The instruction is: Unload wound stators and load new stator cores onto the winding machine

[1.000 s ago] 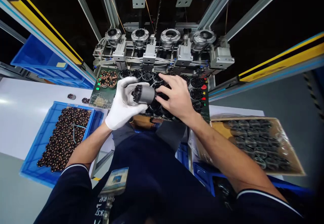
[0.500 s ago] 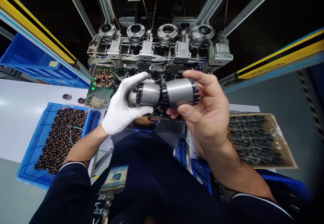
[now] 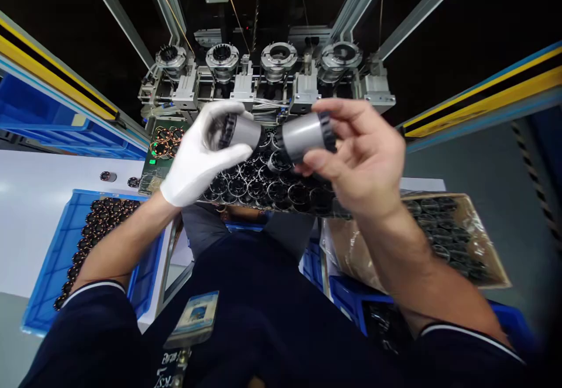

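Head view: gloved left hand [image 3: 193, 160], fingers closed around one grey cylinder [image 3: 239, 131]; bare right hand [image 3: 360, 160], fingers closed around a second grey cylinder [image 3: 305, 134] (black toothed ends). Both held apart above a tray of black rings [image 3: 259, 186]. Blue bin [image 3: 65, 259] on the counter [image 3: 39, 183], left; cardboard box [image 3: 456, 236], right.

Left hand [image 3: 197, 154], gloved: palm wraps left grey cylinder [image 3: 239, 130], far end hidden. Right hand [image 3: 364, 160]: fingers cover underside of right grey cylinder [image 3: 305, 135]. Tray of black rings [image 3: 263, 180] partly behind both hands. Blue bin [image 3: 48, 294] cut by left edge, forearm across it. Cardboard box [image 3: 478, 241] contents blurred under plastic. Badge [image 3: 193, 318] text unreadable.
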`<state>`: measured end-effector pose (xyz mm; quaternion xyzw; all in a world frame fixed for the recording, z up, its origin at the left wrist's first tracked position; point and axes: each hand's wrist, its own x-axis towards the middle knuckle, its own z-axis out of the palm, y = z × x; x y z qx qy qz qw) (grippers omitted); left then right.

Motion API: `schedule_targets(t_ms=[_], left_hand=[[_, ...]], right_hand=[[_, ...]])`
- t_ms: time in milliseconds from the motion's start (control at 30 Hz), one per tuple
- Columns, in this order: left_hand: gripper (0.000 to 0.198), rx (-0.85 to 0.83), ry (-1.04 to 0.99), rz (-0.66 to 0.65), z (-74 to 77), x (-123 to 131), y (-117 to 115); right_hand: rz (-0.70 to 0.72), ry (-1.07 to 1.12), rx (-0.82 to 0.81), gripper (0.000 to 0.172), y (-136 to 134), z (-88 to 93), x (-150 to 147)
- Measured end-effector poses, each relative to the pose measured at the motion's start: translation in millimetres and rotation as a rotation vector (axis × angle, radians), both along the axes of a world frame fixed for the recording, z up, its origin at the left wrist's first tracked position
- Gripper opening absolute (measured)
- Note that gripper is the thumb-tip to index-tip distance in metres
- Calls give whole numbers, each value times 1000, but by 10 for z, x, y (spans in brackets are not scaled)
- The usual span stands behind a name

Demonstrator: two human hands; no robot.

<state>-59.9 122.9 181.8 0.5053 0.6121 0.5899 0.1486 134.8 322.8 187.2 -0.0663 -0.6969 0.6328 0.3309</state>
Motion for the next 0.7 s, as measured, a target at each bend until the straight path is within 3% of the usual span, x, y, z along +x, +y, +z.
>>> schedule_targets(t_ms=[167,267,333,467,600,700], left_hand=[[77,-88,405,155,330,-929,557],[100,-305,514,116,235,-1560,1045],[96,-363,544,146,52,-1843,1311],[72,-414,559,215,-273,-2001,1509],[89,-437,531,177,-370,-2025,1436],[86,-330,534,85,-427,-2064,1370]], right_hand=[[-247,-34,375,62,1074,181,-405],[-361,-191,476,64,1556,81,-722],[-371,-299,531,62,1736,-63,-897],[-281,-439,587,59,1855,-294,-1055],[-289,-446,569,57,1826,-310,-1052],[-306,-456,565,59,1750,-251,-1038]])
